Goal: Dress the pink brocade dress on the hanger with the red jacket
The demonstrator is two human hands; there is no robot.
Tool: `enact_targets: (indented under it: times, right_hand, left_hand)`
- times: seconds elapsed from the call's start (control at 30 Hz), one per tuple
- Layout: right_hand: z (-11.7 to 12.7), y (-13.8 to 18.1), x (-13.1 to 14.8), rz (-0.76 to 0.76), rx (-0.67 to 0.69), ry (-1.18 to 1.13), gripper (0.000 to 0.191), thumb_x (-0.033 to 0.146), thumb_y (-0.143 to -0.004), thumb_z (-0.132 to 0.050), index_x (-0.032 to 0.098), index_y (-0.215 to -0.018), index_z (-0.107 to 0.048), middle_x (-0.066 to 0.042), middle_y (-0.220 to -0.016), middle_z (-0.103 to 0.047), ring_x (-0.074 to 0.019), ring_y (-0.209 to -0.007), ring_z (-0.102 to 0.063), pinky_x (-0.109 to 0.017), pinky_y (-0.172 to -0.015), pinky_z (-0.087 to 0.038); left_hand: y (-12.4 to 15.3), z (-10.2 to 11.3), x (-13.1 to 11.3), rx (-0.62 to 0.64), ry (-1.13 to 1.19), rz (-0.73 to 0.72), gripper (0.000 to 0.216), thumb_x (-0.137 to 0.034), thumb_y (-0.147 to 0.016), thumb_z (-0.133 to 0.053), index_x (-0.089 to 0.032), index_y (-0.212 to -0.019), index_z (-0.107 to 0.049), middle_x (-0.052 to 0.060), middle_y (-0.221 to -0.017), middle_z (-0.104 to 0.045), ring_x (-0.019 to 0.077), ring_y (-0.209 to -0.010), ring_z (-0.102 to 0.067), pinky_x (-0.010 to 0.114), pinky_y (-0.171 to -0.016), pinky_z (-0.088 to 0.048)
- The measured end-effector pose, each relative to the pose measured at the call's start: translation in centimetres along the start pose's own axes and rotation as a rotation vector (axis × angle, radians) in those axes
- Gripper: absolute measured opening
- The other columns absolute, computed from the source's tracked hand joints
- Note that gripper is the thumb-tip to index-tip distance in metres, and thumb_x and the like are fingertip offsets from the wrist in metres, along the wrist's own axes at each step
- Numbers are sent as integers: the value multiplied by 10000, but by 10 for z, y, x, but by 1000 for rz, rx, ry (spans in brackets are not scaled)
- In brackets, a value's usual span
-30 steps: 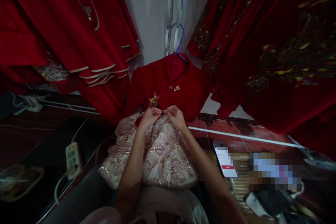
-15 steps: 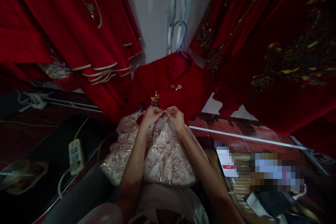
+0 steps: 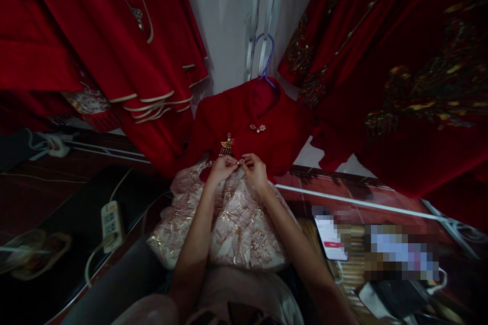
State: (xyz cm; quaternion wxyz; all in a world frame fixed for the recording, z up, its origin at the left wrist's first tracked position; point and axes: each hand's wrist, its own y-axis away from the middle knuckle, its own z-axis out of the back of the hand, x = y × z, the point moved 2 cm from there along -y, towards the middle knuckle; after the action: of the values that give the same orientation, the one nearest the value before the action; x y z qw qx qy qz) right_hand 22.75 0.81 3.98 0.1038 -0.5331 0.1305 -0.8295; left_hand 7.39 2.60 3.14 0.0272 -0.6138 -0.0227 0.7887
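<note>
My left hand (image 3: 224, 168) and my right hand (image 3: 253, 169) meet fingertip to fingertip at the lower front of a red garment (image 3: 244, 106). Each is closed in a pinch, and whatever lies between the fingers is too small to make out. A purple hanger (image 3: 271, 51) carries the garment. On its front sit a flower-shaped pearl clasp (image 3: 257, 128) and, just above my left hand, a gold fan-shaped ornament (image 3: 226, 145) with tassels. Pale pink brocade (image 3: 244, 228) with gold patterns spreads over my lap beneath both wrists.
Red garments (image 3: 160, 61) hang at the left, and others with gold embroidery (image 3: 430, 86) at the right. A power strip (image 3: 110, 221) lies on a black surface (image 3: 141, 188). A lit phone (image 3: 330, 236) rests on a slatted stool (image 3: 353, 259). A white rail (image 3: 354, 202) crosses behind it.
The whole view has shifted slightly, with the hanging garments a little further right and down. My hands keep the same pinch at the same spot on the garment.
</note>
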Motion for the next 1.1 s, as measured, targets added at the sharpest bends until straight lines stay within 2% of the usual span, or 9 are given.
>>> enact_targets:
  times: [0.13,0.2,0.3,0.47,0.63,0.73,0.83,0.97,1.1]
  right_hand:
    - [16,4,-6,-53,57,45,418,263,-725,-660,180,-1122,-561,-60,-985,-625,-109,-625,-580,-265,-613,-507]
    - [29,6,-3,-51,38,21,394,292,-736,-663,178,-1101,-571,-60,-975,-628,-107,-620,-579,-262,-609,-500]
    - [48,6,8,-24,-23,-42,327,340,-784,-629,182,-1068,-592,-63,-972,-641,-117,-658,-594,-269,-643,-509]
    - [60,5,25,-31,-38,-128,314,407,-820,-590,188,-1046,-595,-57,-901,-661,-146,-728,-615,-283,-670,-528]
    - [47,6,17,-22,-9,-106,278,360,-819,-592,183,-1033,-604,-64,-895,-680,-159,-811,-646,-300,-743,-542]
    - [30,9,3,-16,84,-105,305,331,-796,-622,197,-1069,-603,-77,-1046,-677,-178,-955,-647,-343,-844,-540]
    - [12,13,-8,-5,159,-154,356,294,-804,-613,212,-1148,-575,-75,-1186,-642,-175,-1085,-616,-375,-981,-480]
    - [2,16,-12,-2,140,-181,338,262,-821,-576,194,-1152,-564,-75,-1153,-648,-161,-1070,-621,-349,-987,-475]
    - [5,16,-6,-12,137,-172,277,249,-825,-558,197,-1097,-579,-67,-1088,-663,-158,-1015,-633,-340,-956,-489]
  left_hand:
    - [1,9,-2,-76,-79,19,258,-39,-610,-665,-141,-844,-622,35,-806,-658,113,-707,-607,237,-702,-494]
    - [1,14,-4,-65,-116,-5,227,-46,-634,-647,-145,-836,-622,43,-845,-659,119,-740,-610,248,-729,-493]
    - [2,16,-6,17,-159,-73,153,-86,-677,-632,-153,-814,-626,45,-855,-665,130,-767,-616,260,-754,-488]
    - [2,9,-3,93,-248,-117,164,-194,-676,-699,-165,-819,-626,40,-813,-673,150,-741,-626,254,-681,-478]
    - [2,7,-2,61,-286,-122,181,-293,-681,-733,-168,-777,-645,53,-783,-688,159,-704,-632,255,-649,-479]
    - [2,8,-5,50,-259,-132,194,-299,-666,-751,-167,-757,-642,51,-769,-689,157,-696,-636,251,-649,-486]
    - [2,7,-8,31,-264,-135,166,-257,-666,-747,-167,-738,-628,49,-749,-689,158,-702,-646,253,-660,-494]
    - [1,5,-6,15,-256,-141,169,-208,-653,-740,-163,-753,-611,45,-745,-690,154,-690,-649,251,-657,-498]
    - [2,4,-6,30,-197,-130,153,-212,-679,-709,-163,-747,-581,31,-719,-673,147,-667,-645,246,-637,-489]
